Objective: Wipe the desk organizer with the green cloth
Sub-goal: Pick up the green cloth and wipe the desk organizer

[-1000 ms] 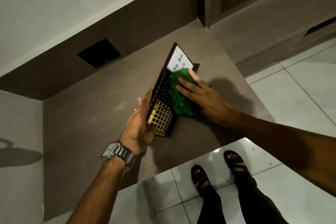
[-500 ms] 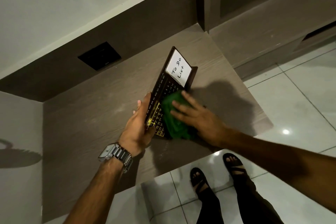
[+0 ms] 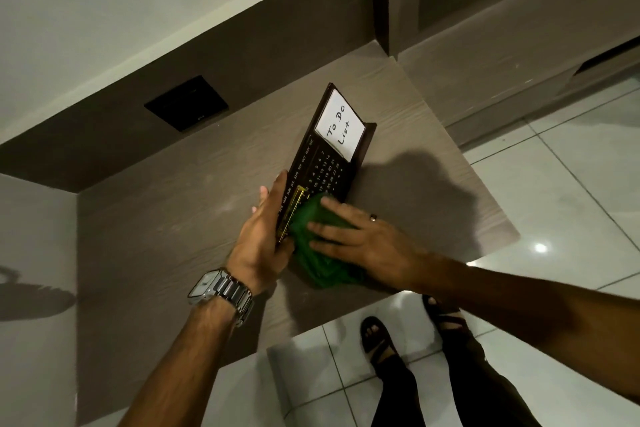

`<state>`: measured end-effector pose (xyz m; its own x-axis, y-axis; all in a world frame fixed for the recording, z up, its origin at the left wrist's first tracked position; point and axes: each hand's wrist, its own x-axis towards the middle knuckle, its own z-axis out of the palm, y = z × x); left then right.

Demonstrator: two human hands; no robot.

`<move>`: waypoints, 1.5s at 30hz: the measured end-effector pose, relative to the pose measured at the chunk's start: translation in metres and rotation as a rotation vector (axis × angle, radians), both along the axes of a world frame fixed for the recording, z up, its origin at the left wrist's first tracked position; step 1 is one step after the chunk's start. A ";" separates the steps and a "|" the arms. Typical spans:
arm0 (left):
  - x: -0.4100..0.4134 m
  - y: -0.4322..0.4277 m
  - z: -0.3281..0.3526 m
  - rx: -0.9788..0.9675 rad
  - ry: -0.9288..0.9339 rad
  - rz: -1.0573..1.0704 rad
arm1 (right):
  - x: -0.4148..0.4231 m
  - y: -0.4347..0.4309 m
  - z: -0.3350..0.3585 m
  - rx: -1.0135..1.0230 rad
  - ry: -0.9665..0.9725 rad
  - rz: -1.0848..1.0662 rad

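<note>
Right hand (image 3: 360, 239): fingers spread flat, palm down, pressing the green cloth (image 3: 320, 255) onto the near end of the desk organizer (image 3: 323, 170). Left hand (image 3: 261, 239): wrapped around the organizer's left edge, thumb at its near corner, fingers behind the panel; a metal wristwatch (image 3: 221, 291) sits on that wrist. The organizer, a dark slab, stands on the wood-grain bench (image 3: 173, 218), long axis running from near-left to far-right, its calendar face turned toward the camera. A white "To Do List" note (image 3: 340, 128) occupies its far end. A black wall plate (image 3: 186, 103) sits far left.
</note>
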<state>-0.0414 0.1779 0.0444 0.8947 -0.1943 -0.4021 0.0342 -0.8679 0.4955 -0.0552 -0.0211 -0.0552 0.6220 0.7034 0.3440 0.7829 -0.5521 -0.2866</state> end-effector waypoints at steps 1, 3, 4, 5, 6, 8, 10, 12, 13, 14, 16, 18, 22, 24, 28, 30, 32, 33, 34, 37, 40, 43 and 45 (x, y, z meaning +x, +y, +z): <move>0.000 0.000 0.000 0.006 0.003 0.012 | 0.002 -0.003 0.003 -0.018 -0.025 0.048; -0.001 -0.001 -0.001 0.012 -0.016 -0.005 | 0.026 -0.015 0.013 0.017 -0.034 -0.016; -0.002 -0.001 0.000 0.013 -0.029 -0.014 | 0.044 -0.022 0.020 0.038 -0.016 -0.115; -0.003 -0.001 0.001 0.009 -0.038 -0.020 | 0.064 -0.030 0.028 0.041 0.007 -0.232; -0.003 -0.001 0.001 0.008 -0.038 -0.023 | 0.082 -0.038 0.035 0.040 0.021 -0.315; -0.002 -0.001 0.002 0.020 -0.028 -0.019 | 0.106 -0.046 0.041 0.100 0.037 -0.402; -0.001 -0.002 0.004 0.021 -0.034 -0.010 | 0.108 -0.043 0.042 0.162 0.045 -0.418; -0.002 -0.003 0.006 0.022 -0.062 -0.029 | 0.094 -0.034 0.040 0.172 0.028 -0.322; -0.003 -0.004 0.006 0.017 -0.069 -0.037 | 0.086 -0.029 0.040 0.132 0.013 -0.237; -0.003 -0.004 0.007 0.012 -0.063 -0.038 | 0.082 -0.026 0.041 0.081 0.003 -0.157; -0.002 -0.007 0.008 0.006 -0.037 -0.005 | 0.092 -0.030 0.047 0.051 -0.004 -0.094; -0.001 -0.010 0.009 -0.046 0.008 0.070 | 0.113 -0.039 0.055 0.056 0.020 -0.148; -0.001 -0.012 0.011 -0.063 0.036 0.085 | 0.142 -0.052 0.061 0.084 0.071 -0.351; -0.002 -0.012 0.011 -0.032 0.017 0.057 | 0.137 -0.050 0.060 0.112 0.094 -0.370; -0.005 -0.007 0.007 0.031 -0.092 -0.018 | 0.094 -0.025 0.048 0.048 0.060 -0.134; -0.005 -0.006 0.006 0.026 -0.129 -0.037 | 0.088 -0.023 0.047 0.010 0.047 -0.073; -0.006 -0.006 0.005 0.019 -0.150 -0.042 | 0.104 -0.032 0.055 0.034 0.083 -0.100; -0.006 -0.006 0.005 0.019 -0.162 -0.045 | 0.117 -0.040 0.061 0.032 0.096 -0.138; -0.005 -0.006 0.004 0.021 -0.169 -0.046 | 0.132 -0.047 0.065 0.013 0.095 -0.189; -0.006 -0.007 0.003 0.022 -0.159 -0.047 | 0.168 -0.066 0.072 -0.017 0.115 -0.315; -0.003 -0.010 0.005 -0.075 -0.052 0.082 | 0.168 -0.067 0.054 0.051 0.194 -0.424; -0.005 -0.010 0.008 -0.083 -0.055 0.054 | 0.128 -0.058 0.018 0.130 0.238 -0.476; -0.008 -0.005 0.007 -0.036 -0.154 -0.067 | 0.096 -0.052 0.000 0.097 0.250 -0.495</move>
